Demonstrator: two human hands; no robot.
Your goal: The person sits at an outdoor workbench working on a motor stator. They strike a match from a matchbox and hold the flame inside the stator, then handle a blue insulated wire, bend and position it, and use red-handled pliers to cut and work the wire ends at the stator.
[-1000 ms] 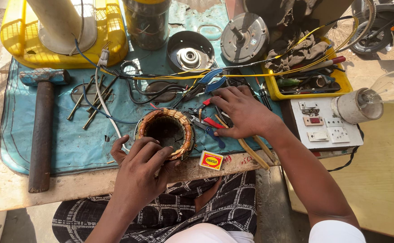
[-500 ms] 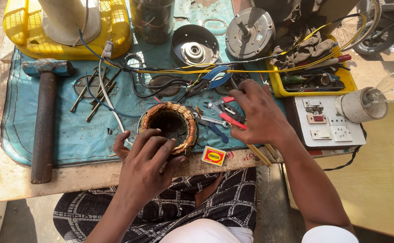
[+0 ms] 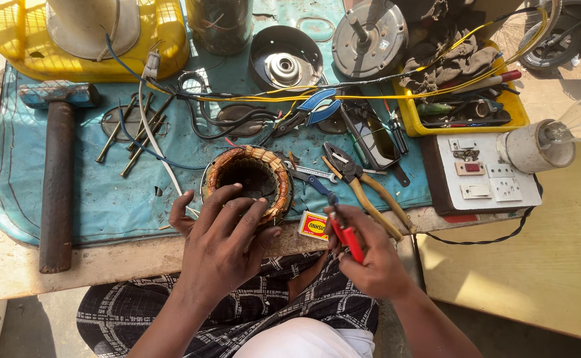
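1. At the near edge of the table [image 3: 105, 262], on a blue mat [image 3: 91, 199]: a stator [image 3: 249, 180], a ring of copper windings, lying flat.
2. Left hand [image 3: 223, 246] rests on the stator's near rim; fingers [image 3: 229, 205] spread, tips draped over the windings, thumb toward a small printed box [image 3: 313, 226].
3. Right hand [image 3: 369, 255] held just off the table edge, over the lap; fingers curled tight around a red-handled tool [image 3: 347, 238]. Tool tip points up toward the stator; tip too small to tell its kind.
4. Box lies between the two hands, at the table edge.
5. Just right of the stator: yellow-handled pliers [image 3: 370, 192], lying loose. Further back: blue-handled pliers [image 3: 310, 111].
6. Left on the mat: hammer [image 3: 57, 172], head away from the person, and a scatter of long bolts [image 3: 138, 132].
7. Back row: yellow crate [image 3: 171, 53], motor cover [image 3: 284, 59], rotor with shaft [image 3: 370, 40].
8. Right: yellow tray [image 3: 413, 122] of tools, a switchboard [image 3: 486, 182], a bulb [image 3: 579, 122] in its holder.
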